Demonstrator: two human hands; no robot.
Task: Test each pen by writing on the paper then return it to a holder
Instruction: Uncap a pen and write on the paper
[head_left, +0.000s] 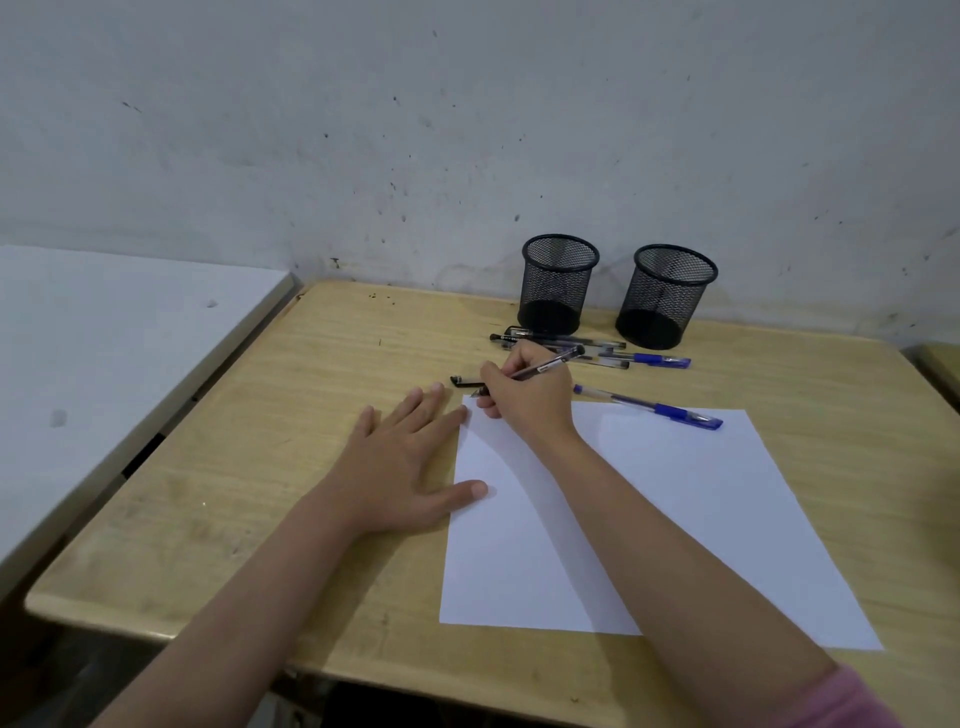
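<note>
My right hand (524, 397) grips a black pen (550, 365) in a writing hold, its tip at the far left corner of the white paper (691, 519). A black pen cap (465, 383) lies on the desk just left of that hand. My left hand (410, 462) lies flat with fingers spread, its thumb and fingertip on the paper's left edge. A blue pen (649, 407) rests across the paper's far edge. Several more pens (597, 351) lie in front of two black mesh holders (558, 283) (667, 296), which look empty.
The wooden desk (260, 441) stands against a stained grey wall. A white table (104, 364) adjoins it on the left, with a gap between them. Another desk edge (943, 364) shows at the far right.
</note>
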